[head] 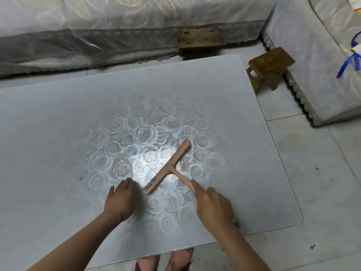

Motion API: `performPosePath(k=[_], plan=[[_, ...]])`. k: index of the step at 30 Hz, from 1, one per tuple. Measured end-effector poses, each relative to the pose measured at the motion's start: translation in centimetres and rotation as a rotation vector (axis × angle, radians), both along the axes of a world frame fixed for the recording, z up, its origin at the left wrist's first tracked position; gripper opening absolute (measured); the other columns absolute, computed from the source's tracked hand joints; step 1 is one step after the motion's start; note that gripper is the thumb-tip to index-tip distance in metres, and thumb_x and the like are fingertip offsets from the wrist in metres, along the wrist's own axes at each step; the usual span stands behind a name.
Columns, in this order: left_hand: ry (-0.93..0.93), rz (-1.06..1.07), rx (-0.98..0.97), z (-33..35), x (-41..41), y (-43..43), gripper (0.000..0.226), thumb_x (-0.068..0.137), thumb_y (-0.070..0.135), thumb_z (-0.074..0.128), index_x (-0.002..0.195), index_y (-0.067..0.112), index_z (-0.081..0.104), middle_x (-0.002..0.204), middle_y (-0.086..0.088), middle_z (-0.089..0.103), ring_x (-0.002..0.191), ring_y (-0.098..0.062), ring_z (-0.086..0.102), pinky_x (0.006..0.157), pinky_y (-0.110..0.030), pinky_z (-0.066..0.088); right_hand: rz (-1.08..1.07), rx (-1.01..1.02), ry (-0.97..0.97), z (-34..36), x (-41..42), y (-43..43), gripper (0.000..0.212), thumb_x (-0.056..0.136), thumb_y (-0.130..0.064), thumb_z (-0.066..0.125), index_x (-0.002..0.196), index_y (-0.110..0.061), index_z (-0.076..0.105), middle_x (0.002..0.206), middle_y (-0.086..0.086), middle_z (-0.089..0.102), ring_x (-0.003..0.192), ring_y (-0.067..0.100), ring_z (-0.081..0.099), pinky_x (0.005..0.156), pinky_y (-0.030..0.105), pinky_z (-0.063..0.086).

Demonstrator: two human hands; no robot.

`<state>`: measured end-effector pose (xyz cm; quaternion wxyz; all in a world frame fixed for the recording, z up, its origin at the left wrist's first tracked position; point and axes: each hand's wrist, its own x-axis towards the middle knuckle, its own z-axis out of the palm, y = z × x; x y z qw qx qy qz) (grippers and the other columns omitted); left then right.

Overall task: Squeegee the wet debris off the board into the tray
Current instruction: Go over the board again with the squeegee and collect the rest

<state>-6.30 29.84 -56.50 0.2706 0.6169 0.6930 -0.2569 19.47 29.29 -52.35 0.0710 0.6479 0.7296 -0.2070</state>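
Observation:
The board (58, 133) is a large frosted glass top with a rose pattern, and it looks wet in the middle. A pink T-shaped squeegee (166, 167) lies on it, its blade running diagonally. My right hand (213, 204) grips the end of the squeegee's handle. My left hand (121, 200) rests on the board with relaxed fingers, just left of the blade's near end and slightly blurred. A pale lump of debris (179, 164) sits by the joint of blade and handle. Small bits (83, 179) lie further left. No tray is in view.
Two small wooden stools stand past the board: one (201, 43) at its far edge, one (270, 69) off its far right corner. Covered furniture (117, 26) lines the back and the right (322, 65). Tiled floor (312, 182) lies to the right. Pink footwear (179, 259) shows below the near edge.

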Motion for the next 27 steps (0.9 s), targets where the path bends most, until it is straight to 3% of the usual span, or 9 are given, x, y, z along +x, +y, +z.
performPosePath(k=[3,6,7,8,11,13,16,23,27], plan=[[-0.013,0.001,0.039,0.2,-0.7,-0.5,0.065,0.088,0.010,0.042,0.149,0.016,0.019,0.159,0.004,0.014,0.146,-0.013,0.014,0.118,-0.038,0.017,-0.057,-0.005,-0.055,2.3,4.4,-2.2,0.055,0.073,-0.023,0.078,0.123,-0.038,0.062,0.063,-0.003,0.049,0.049,0.020,0.060,0.039,0.029,0.043],[-0.032,0.042,0.060,0.4,-1.3,-1.4,0.063,0.088,0.009,0.041,0.148,0.017,0.021,0.157,0.003,0.018,0.145,-0.014,0.017,0.117,-0.037,0.018,-0.118,-0.007,-0.125,3.7,7.9,-6.5,0.033,0.078,-0.034,0.060,0.108,-0.032,0.073,0.051,-0.002,0.038,0.031,0.019,0.048,0.028,0.027,0.033],[-0.026,0.049,0.062,0.5,-1.7,-1.7,0.062,0.088,0.009,0.040,0.147,0.016,0.022,0.156,0.003,0.020,0.144,-0.014,0.019,0.116,-0.036,0.020,-0.121,-0.026,-0.132,3.6,8.0,-7.3,0.038,0.076,-0.035,0.050,0.104,-0.030,0.075,0.048,0.000,0.042,0.027,0.019,0.045,0.026,0.027,0.032],[-0.037,0.059,0.064,0.4,-2.0,-2.1,0.061,0.088,0.009,0.040,0.146,0.016,0.023,0.155,0.003,0.022,0.143,-0.015,0.022,0.115,-0.035,0.022,-0.123,-0.112,-0.162,3.5,7.4,-7.7,0.042,0.077,-0.034,0.045,0.108,-0.029,0.073,0.051,0.002,0.048,0.030,0.020,0.049,0.028,0.030,0.036],[-0.040,0.082,0.073,0.4,-2.5,-2.8,0.058,0.088,0.010,0.040,0.144,0.015,0.026,0.152,0.002,0.025,0.140,-0.016,0.027,0.111,-0.034,0.027,-0.104,-0.214,-0.131,2.1,3.2,-5.8,0.050,0.088,-0.027,0.057,0.137,-0.039,0.048,0.079,0.004,0.062,0.065,0.024,0.067,0.055,0.035,0.052],[-0.038,0.101,0.072,0.2,-2.9,-3.0,0.055,0.088,0.012,0.043,0.141,0.014,0.029,0.149,0.001,0.029,0.137,-0.018,0.031,0.109,-0.034,0.030,-0.041,-0.046,-0.035,0.4,-0.7,-3.0,0.058,0.087,-0.021,0.062,0.139,-0.038,0.045,0.082,0.004,0.062,0.068,0.024,0.067,0.055,0.030,0.049],[-0.026,0.158,0.066,-0.1,-4.0,-3.8,0.057,0.088,0.013,0.044,0.142,0.013,0.027,0.150,0.000,0.028,0.137,-0.019,0.031,0.110,-0.035,0.030,0.040,-0.067,0.030,-0.3,-5.7,0.6,0.053,0.098,-0.022,0.038,0.147,-0.038,0.025,0.102,0.007,0.060,0.090,0.026,0.064,0.067,0.029,0.041],[-0.018,0.261,0.047,0.3,-7.5,-5.9,0.046,0.087,0.012,0.041,0.133,0.011,0.037,0.137,-0.003,0.041,0.126,-0.022,0.041,0.104,-0.035,0.033,-0.042,-0.142,-0.127,2.2,1.7,-5.1,0.050,0.098,-0.045,0.030,0.140,-0.063,0.010,0.087,-0.008,0.048,0.087,0.014,0.062,0.071,0.028,0.046],[-0.062,0.328,0.027,0.1,-9.7,-7.3,0.039,0.086,0.010,0.041,0.124,0.013,0.042,0.131,-0.002,0.043,0.124,-0.022,0.041,0.106,-0.037,0.031,-0.011,-0.179,-0.138,2.1,-1.4,-5.4,0.056,0.096,-0.031,0.042,0.145,-0.050,0.022,0.082,-0.001,0.048,0.075,0.022,0.061,0.064,0.033,0.043]])
